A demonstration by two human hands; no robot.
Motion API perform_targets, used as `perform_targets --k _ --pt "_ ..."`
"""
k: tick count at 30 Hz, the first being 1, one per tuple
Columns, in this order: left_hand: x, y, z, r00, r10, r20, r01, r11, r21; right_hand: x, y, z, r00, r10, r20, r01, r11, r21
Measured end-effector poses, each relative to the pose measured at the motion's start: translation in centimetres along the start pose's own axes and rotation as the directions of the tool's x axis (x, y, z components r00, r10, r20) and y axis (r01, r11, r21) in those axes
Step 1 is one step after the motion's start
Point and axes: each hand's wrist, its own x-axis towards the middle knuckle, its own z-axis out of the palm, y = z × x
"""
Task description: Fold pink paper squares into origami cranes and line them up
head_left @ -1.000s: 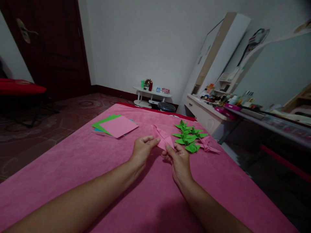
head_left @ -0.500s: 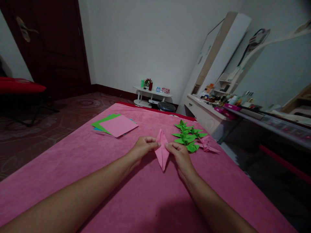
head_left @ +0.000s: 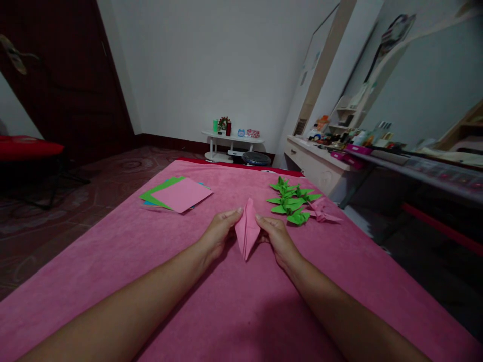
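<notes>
A pink folded origami paper [head_left: 247,232], long and diamond-shaped with a pointed lower end, is held between my two hands just above the pink cloth [head_left: 211,301]. My left hand [head_left: 222,229] pinches its left edge, thumb on top. On the opposite edge my right hand [head_left: 276,234] grips it, with the thumb near the upper part and the other fingers partly hidden behind. To the right lie several green folded paper cranes [head_left: 287,203], and beside them a pink folded crane [head_left: 320,210].
A stack of square paper sheets [head_left: 183,194], pink on top with green and blue below, lies at the left. Beyond the cloth stands a low white table [head_left: 234,138] with small items. A cluttered dressing table [head_left: 320,163] is at the right, a red stool [head_left: 28,148] at far left.
The folded paper has tilted, its lower tip swinging slightly left, and its lower layers now show parted. Both thumbs have shifted outward towards its edges. The camera view has shifted slightly.
</notes>
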Motion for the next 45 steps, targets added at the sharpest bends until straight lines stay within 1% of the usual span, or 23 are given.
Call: perform_targets --k 3,8,12,14,16,19,22,26,29,34,36,40,45 --pt "0.0 0.1 0.1 1.0 0.003 0.017 -0.003 1.0 -0.007 -0.1 0.1 0.1 1.0 -0.022 0.019 0.022 1.0 -0.017" --pt "-0.2 0.2 0.5 0.999 0.03 0.022 -0.029 0.999 -0.039 -0.1 0.6 0.2 0.993 -0.096 0.07 0.098 0.995 -0.019" --pt "-0.4 0.0 0.8 0.998 0.04 -0.044 -0.044 0.995 -0.086 -0.1 0.9 0.2 0.986 -0.124 0.112 0.13 0.99 -0.05" --pt "-0.5 -0.1 0.9 0.996 0.058 -0.074 -0.063 0.995 -0.074 -0.2 0.7 0.2 0.981 -0.158 0.11 0.167 0.983 -0.081" --pt "-0.5 -0.3 0.9 0.993 0.084 -0.088 -0.087 0.996 -0.022 -0.3 0.5 0.3 0.972 -0.223 0.077 0.231 0.967 -0.111" --pt "-0.5 -0.3 0.8 0.987 0.126 -0.095 -0.117 0.989 0.092 -0.4 0.0 0.3 0.95 -0.311 -0.021 0.307 0.946 -0.104" --pt "-0.7 -0.2 1.0 0.986 0.146 -0.086 -0.131 0.978 0.163 -0.3 -0.2 0.2 0.943 -0.321 -0.083 0.316 0.946 -0.071" --pt "-0.8 -0.1 1.2 0.983 0.178 -0.051 -0.165 0.966 0.198 -0.1 -0.2 -0.1 0.947 -0.307 -0.1 0.303 0.952 -0.051" --pt "-0.9 0.0 1.3 0.974 0.222 -0.047 -0.206 0.952 0.228 -0.1 -0.3 -0.1 0.948 -0.301 -0.107 0.297 0.954 -0.047" --pt "-1.0 0.1 1.4 0.974 0.226 -0.011 -0.216 0.944 0.249 -0.3 -0.9 0.0 0.916 -0.347 -0.202 0.348 0.937 -0.034" --pt "-1.1 0.1 1.5 0.974 0.227 -0.002 -0.219 0.943 0.25 -0.3 -1.1 0.1 0.899 -0.376 -0.224 0.372 0.926 -0.059" --pt "-1.3 0.1 1.8 0.972 0.236 0.009 -0.232 0.945 0.231 -0.4 -1.2 0.0 0.865 -0.454 -0.216 0.422 0.889 -0.176" --pt "-1.3 0.0 1.9 0.977 0.213 0.016 -0.212 0.957 0.198 -0.3 -1.0 -0.2 0.848 -0.488 -0.209 0.446 0.868 -0.216"
